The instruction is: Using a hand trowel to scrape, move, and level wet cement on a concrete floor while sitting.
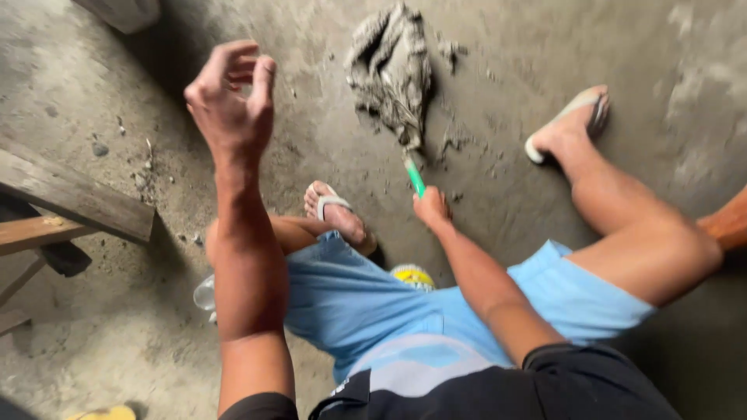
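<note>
My right hand (430,207) grips the green handle (415,179) of a mop. Its grey, dirty rag head (391,70) lies spread on the wet concrete floor in front of me. My left hand (231,101) is raised in the air at upper left with its fingers curled and apart, holding nothing. Below are my blue shorts (366,303) and my two feet in flip-flops, one (334,211) close to the mop handle, the other (572,123) stretched out at right.
Weathered wooden planks (74,198) jut in from the left edge. A clear plastic bottle (205,294) and a yellow-capped object (414,275) lie on the floor under my legs. Small stones (99,148) dot the concrete (677,70). Something orange-brown (727,222) enters at right.
</note>
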